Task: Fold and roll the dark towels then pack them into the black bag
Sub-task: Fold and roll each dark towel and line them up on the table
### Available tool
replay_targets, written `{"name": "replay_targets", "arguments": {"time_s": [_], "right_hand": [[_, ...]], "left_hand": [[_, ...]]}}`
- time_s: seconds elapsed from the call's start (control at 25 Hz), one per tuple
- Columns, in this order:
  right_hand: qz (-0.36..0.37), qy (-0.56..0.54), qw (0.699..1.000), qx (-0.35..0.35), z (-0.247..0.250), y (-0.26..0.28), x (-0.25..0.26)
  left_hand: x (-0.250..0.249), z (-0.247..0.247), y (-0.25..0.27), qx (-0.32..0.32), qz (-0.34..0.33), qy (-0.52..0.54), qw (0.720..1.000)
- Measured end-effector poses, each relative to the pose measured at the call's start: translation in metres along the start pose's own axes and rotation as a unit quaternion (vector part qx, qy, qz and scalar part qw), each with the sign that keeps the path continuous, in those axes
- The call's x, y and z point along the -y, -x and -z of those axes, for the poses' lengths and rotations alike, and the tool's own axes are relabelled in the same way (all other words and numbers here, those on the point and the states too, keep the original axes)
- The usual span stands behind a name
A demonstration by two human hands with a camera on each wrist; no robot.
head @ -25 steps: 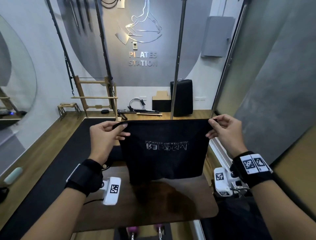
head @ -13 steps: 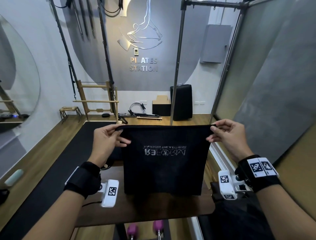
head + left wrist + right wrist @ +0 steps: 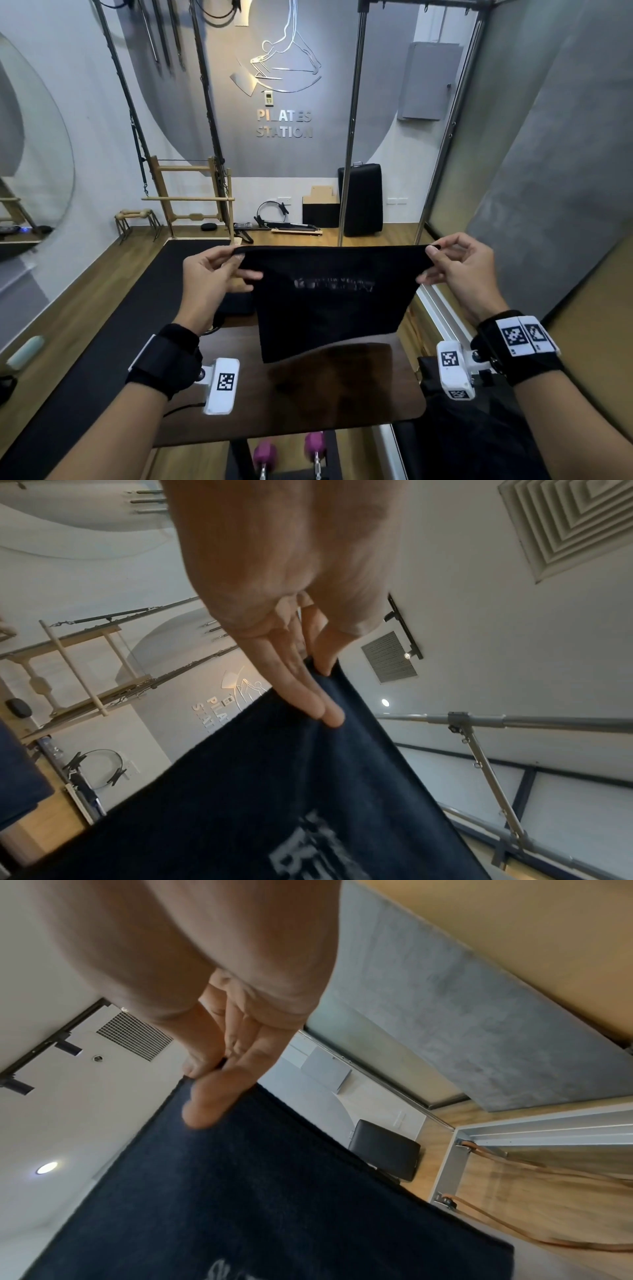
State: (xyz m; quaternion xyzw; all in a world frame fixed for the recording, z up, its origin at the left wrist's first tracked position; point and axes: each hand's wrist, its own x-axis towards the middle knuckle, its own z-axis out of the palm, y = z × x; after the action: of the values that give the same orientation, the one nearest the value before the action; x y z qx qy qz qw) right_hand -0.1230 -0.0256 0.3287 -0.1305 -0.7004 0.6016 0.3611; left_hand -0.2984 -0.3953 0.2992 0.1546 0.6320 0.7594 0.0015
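Note:
A dark towel (image 3: 329, 301) with pale lettering hangs in the air above the brown table (image 3: 308, 404), stretched by its top edge. My left hand (image 3: 236, 265) pinches its top left corner, thumb and fingers on the cloth (image 3: 322, 680). My right hand (image 3: 433, 260) pinches the top right corner (image 3: 205, 1085). The towel's lower edge swings just above the tabletop. A dark folded shape (image 3: 236, 303) lies past the table's far left edge, behind my left hand; what it is I cannot tell. Dark fabric (image 3: 455, 435) lies below the table's right side.
Metal frame poles (image 3: 352, 137) stand just beyond the towel. A black mat (image 3: 113, 325) runs along the floor at left. Two purple dumbbells (image 3: 291, 452) sit under the table's near edge. Wooden exercise gear and a black case (image 3: 363, 202) line the far wall.
Both hands have lifted the towel higher and tilted its lower edge away, so it hangs clear of the table and the lettering is blurred.

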Motion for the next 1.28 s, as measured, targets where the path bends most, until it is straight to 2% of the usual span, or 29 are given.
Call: {"name": "replay_targets", "arguments": {"time_s": [0.12, 0.28, 0.48, 0.76, 0.92, 1.0, 1.16, 1.28], "right_hand": [[0.006, 0.040, 0.999, -0.023, 0.005, 0.004, -0.001], [-0.006, 0.033, 0.999, -0.039, 0.002, 0.003, -0.002], [-0.061, -0.010, 0.998, -0.009, -0.013, -0.001, -0.009], [-0.022, -0.065, 0.998, -0.011, -0.029, 0.000, -0.013], [-0.038, -0.074, 0.996, -0.033, -0.021, 0.036, -0.035], [-0.073, -0.065, 0.994, -0.046, -0.015, 0.065, -0.056], [-0.179, 0.008, 0.983, -0.046, -0.001, 0.117, -0.102], [-0.208, 0.082, 0.974, -0.036, 0.008, 0.133, -0.133]], "left_hand": [[0.005, 0.005, 0.002, -0.029, 0.005, -0.046, 0.998], [0.011, 0.005, -0.001, -0.051, -0.013, -0.056, 0.997], [0.020, 0.002, -0.010, -0.023, 0.046, -0.041, 0.998], [0.025, 0.004, -0.013, 0.017, -0.013, 0.049, 0.999], [0.045, 0.009, 0.010, 0.012, 0.022, 0.043, 0.999], [0.064, 0.014, 0.033, 0.012, 0.052, 0.010, 0.999], [0.111, 0.023, 0.084, -0.010, 0.100, -0.126, 0.987], [0.146, 0.030, 0.106, -0.025, 0.119, -0.187, 0.975]]}}
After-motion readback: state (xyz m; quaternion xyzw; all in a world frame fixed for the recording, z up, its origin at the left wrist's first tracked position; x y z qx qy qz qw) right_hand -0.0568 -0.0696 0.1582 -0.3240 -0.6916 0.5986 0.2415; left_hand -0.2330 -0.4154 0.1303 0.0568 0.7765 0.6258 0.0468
